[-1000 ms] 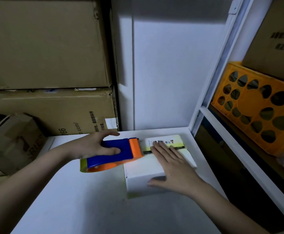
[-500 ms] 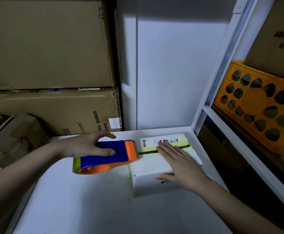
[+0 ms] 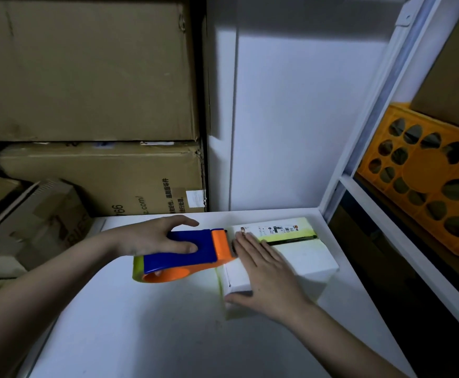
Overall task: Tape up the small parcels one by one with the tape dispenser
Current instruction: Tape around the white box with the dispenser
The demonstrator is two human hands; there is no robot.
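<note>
White parcel lies near the table's far right corner, right hand flat on top. Left hand grips the tape dispenser at the parcel's left edge; bare tabletop lies nearer.

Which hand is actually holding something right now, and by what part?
Left hand grips the tape dispenser by its blue body, thumb on the near face, fingers over the top. Right hand holds nothing; it rests flat on the white parcel.
</note>
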